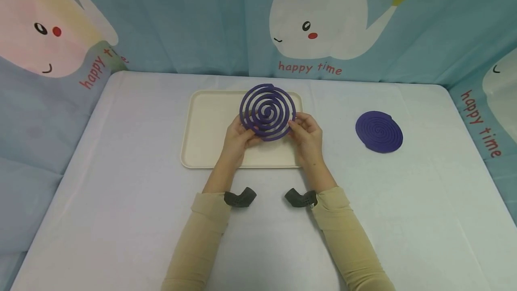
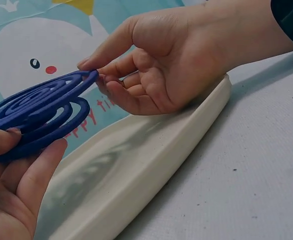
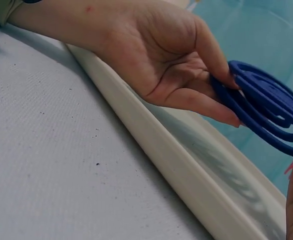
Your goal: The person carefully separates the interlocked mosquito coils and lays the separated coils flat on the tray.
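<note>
- The purple coil (image 1: 268,112) is held above the tray (image 1: 206,147), tilted up.
- Its left edge is pinched by the left hand (image 1: 236,140).
- Its right edge is pinched by the right hand (image 1: 308,136); both sit equally near.
- A second coil (image 1: 378,131) lies right of the tray.

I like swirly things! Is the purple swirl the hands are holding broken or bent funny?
Not visibly broken. Both the left hand and the right hand pinch the purple spiral coil above the cream tray. From the left wrist view its rings sit at different heights, so two coils seem to be coming apart. The other coil lies flat on the table.
</note>
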Demonstrator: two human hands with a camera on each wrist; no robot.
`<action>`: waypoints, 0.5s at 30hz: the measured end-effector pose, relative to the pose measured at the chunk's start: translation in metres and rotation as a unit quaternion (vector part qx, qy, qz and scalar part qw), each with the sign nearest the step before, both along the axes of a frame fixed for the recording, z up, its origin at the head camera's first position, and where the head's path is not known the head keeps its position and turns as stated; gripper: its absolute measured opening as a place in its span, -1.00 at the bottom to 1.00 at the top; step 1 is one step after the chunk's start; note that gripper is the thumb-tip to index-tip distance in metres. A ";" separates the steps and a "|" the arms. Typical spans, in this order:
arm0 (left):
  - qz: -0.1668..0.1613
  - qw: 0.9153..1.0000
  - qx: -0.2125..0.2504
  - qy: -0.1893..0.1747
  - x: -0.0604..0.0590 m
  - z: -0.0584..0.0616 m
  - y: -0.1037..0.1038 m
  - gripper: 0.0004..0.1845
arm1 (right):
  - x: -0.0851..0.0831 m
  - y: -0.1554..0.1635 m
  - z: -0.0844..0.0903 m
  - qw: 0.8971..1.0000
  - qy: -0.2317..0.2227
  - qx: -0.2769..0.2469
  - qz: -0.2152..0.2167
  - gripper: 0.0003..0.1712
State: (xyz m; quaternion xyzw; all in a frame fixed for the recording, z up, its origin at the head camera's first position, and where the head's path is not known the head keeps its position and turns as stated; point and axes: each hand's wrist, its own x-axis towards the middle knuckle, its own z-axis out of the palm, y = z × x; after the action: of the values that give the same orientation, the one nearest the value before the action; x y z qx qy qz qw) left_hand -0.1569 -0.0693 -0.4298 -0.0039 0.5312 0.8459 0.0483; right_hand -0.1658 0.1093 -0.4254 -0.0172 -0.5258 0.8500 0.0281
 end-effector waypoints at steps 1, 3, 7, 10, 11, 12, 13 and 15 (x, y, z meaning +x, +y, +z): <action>0.004 1.000 -0.002 -0.002 0.000 0.000 0.000 -0.52 | 0.000 0.000 0.000 1.000 -0.001 0.000 0.002 -0.75; 0.008 1.000 -0.005 -0.005 0.000 0.000 0.000 -0.54 | 0.000 0.000 0.000 1.000 -0.005 -0.003 0.007 -0.76; 0.004 1.000 -0.006 -0.004 0.000 0.000 0.000 -0.53 | 0.000 0.001 0.001 1.000 -0.009 -0.017 0.020 -0.76; -0.004 1.000 -0.007 -0.002 0.001 0.001 0.000 -0.50 | 0.000 0.000 0.001 0.999 -0.011 -0.023 0.027 -0.75; -0.006 1.000 -0.008 -0.002 0.001 0.001 0.000 -0.50 | 0.000 0.000 0.001 0.999 -0.012 -0.023 0.027 -0.74; -0.008 1.000 -0.009 -0.003 0.001 0.001 0.000 -0.50 | 0.000 0.000 0.001 0.999 -0.014 -0.023 0.027 -0.74; -0.008 1.000 -0.010 -0.004 0.001 0.001 0.000 -0.50 | 0.000 0.000 0.002 0.999 -0.015 -0.023 0.025 -0.74; -0.007 1.000 -0.011 -0.007 0.001 0.002 -0.001 -0.49 | -0.001 0.000 0.002 0.999 -0.020 -0.022 0.016 -0.73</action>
State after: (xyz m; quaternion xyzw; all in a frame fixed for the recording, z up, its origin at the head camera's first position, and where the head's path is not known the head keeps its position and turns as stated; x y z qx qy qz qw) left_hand -0.1556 -0.0702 -0.4279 -0.0070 0.5404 0.8394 0.0580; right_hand -0.1666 0.1098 -0.4235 -0.0266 -0.5077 0.8611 0.0037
